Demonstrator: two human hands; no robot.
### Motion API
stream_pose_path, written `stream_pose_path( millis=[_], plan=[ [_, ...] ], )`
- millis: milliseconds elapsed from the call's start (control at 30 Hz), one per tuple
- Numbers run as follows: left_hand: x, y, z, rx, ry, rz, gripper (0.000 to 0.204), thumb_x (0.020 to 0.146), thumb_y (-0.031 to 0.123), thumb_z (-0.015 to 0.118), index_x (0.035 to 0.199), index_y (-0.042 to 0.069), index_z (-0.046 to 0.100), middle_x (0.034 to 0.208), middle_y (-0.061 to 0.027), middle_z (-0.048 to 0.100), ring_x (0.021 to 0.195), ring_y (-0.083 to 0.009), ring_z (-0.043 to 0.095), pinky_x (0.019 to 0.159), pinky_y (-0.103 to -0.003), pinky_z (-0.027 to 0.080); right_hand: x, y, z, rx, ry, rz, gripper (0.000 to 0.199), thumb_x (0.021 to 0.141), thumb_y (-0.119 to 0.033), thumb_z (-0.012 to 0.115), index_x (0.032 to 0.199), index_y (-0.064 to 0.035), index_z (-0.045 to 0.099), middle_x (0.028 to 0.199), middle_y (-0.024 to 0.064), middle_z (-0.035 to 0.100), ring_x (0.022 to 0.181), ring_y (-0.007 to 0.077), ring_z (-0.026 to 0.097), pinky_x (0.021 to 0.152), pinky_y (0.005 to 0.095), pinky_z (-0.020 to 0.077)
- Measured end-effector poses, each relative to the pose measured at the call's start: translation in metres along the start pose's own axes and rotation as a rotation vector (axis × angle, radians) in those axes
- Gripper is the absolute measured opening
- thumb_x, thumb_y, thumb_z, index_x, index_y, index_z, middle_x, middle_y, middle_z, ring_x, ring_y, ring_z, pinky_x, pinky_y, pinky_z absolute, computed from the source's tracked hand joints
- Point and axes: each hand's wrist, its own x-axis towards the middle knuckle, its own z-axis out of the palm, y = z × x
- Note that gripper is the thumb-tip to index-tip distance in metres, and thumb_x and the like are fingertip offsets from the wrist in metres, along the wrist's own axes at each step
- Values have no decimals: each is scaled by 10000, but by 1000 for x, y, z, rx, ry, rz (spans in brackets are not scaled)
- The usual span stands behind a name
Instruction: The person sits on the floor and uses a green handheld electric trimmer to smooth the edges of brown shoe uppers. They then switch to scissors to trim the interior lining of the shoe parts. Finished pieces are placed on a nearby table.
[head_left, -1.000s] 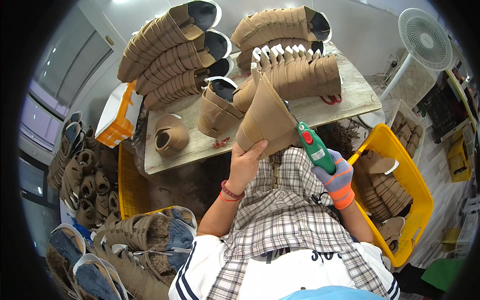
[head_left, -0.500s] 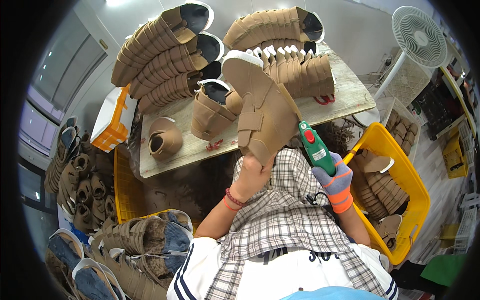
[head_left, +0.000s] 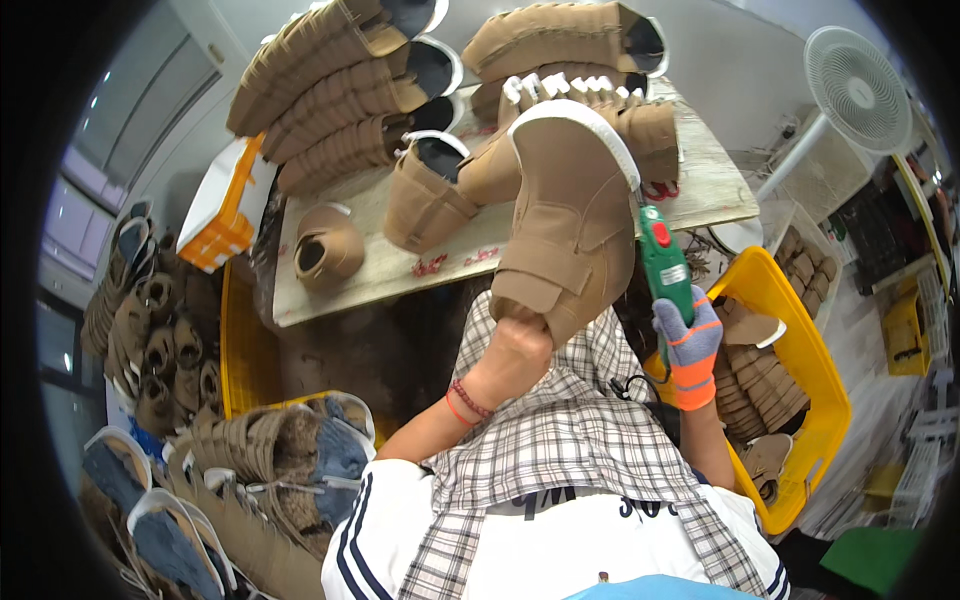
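Our left hand (head_left: 517, 358) grips the likely light, pliable boot (head_left: 575, 215) sensibly at its cuff (head_left: 567, 326); our right hand (head_left: 690, 342) clasps the tool (head_left: 668, 265).

White pedestal fan (head_left: 858, 92) noted at upper right, beyond yellow basket (head_left: 828, 420). Orange-and-white box (head_left: 222, 215) observed at left; green object (head_left: 872, 557) seen at lower right.
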Motion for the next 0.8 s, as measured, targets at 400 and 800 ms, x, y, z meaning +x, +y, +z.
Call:
stream_pose_path(
  millis=[400,800],
  plan=[
    [-60,-13,-139,628,68,-405,43,672,87,540,660,47,551,677,-124,554,681,-285,574,627,-374,452,-23,79,-12,-122,-79,147,185,849,-187,674,900,-42,571,672,-23,534,554,62,472,528,224,390],
    [-81,-188,-180,824,-35,-778,111,741,107,544,703,74,643,683,-126,631,668,-295,641,628,-400,495,-10,69,16,-141,-102,110,207,892,-235,629,857,-48,546,636,-18,519,527,56,459,497,217,358]
  ],
)
